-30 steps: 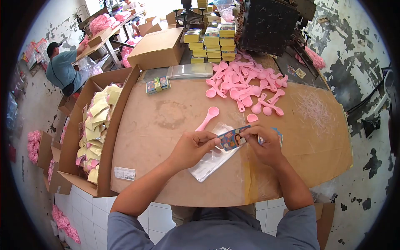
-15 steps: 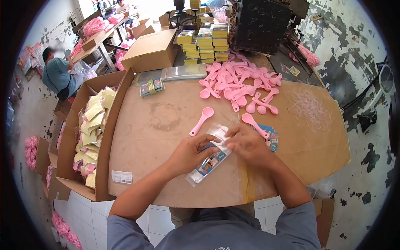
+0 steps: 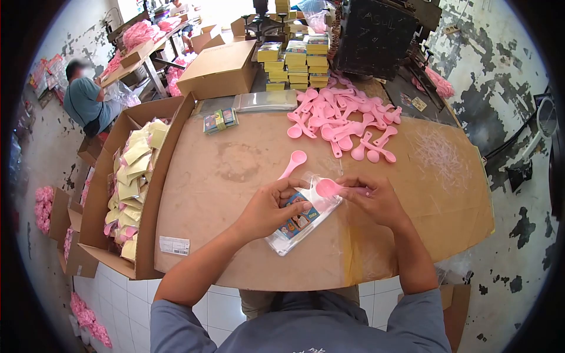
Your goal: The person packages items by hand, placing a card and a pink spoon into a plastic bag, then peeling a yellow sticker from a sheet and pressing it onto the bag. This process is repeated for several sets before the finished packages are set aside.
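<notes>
My left hand (image 3: 268,209) pinches the open end of a clear plastic bag (image 3: 301,226) lying on the cardboard-covered table (image 3: 235,170). A printed card (image 3: 297,220) sits inside the bag. My right hand (image 3: 376,203) holds a pink plastic spoon (image 3: 329,187) by its handle, with the bowl at the bag's mouth. Another pink spoon (image 3: 293,163) lies loose just beyond my left hand.
A pile of pink spoons (image 3: 344,120) lies at the far middle of the table. Clear bags (image 3: 266,100) and small card packs (image 3: 220,120) lie far left, stacked yellow boxes (image 3: 297,62) behind. An open carton of filled packets (image 3: 132,176) stands left. A person (image 3: 85,100) works in the background.
The card has gone from my fingers into the bag. My right hand then picked up a pink spoon and brought its bowl to the bag's mouth.
</notes>
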Motion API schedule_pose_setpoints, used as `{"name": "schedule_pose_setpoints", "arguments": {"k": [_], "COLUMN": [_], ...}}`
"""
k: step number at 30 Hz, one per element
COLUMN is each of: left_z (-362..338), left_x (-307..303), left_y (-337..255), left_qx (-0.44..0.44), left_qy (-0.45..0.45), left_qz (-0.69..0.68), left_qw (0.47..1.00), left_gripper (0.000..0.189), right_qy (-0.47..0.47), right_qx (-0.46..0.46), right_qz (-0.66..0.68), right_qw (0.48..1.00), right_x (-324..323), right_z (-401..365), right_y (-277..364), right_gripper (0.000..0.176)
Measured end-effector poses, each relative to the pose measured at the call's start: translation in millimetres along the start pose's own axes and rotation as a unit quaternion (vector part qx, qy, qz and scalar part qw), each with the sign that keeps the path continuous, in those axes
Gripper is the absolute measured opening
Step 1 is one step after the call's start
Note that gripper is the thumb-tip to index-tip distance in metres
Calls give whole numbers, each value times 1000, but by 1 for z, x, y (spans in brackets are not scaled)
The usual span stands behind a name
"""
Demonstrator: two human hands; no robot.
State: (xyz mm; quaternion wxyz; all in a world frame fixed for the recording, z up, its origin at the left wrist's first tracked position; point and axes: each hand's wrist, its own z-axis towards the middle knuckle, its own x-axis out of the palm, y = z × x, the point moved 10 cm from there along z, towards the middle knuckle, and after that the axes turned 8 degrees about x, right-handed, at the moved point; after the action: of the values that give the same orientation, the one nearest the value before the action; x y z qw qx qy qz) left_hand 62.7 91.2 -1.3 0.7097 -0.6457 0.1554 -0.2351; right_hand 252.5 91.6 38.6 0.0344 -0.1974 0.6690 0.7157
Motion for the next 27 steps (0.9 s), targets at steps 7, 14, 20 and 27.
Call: {"name": "schedule_pose_setpoints", "arguments": {"k": [7, 14, 20, 27], "left_z": [-3, -8, -9, -20], "left_x": [0, 14, 32, 38], "left_y": [-1, -8, 0, -14], "left_qx": [0, -20, 25, -58], "left_qy": [-8, 53, 94, 165], "left_qz": [39, 203, 58, -115], "left_qw": [999, 978, 994, 978], "left_gripper": [33, 30, 37, 43], "right_qy": [30, 48, 148, 214], "right_qx": [-70, -69, -148, -156], "right_qz": [-33, -88, 81, 141], "right_qw": [997, 993, 975, 954], "right_x": [2, 17, 62, 41], "right_z": [-5, -8, -19, -18], "right_y": [16, 31, 56, 66], "right_gripper": [14, 17, 60, 48]}}
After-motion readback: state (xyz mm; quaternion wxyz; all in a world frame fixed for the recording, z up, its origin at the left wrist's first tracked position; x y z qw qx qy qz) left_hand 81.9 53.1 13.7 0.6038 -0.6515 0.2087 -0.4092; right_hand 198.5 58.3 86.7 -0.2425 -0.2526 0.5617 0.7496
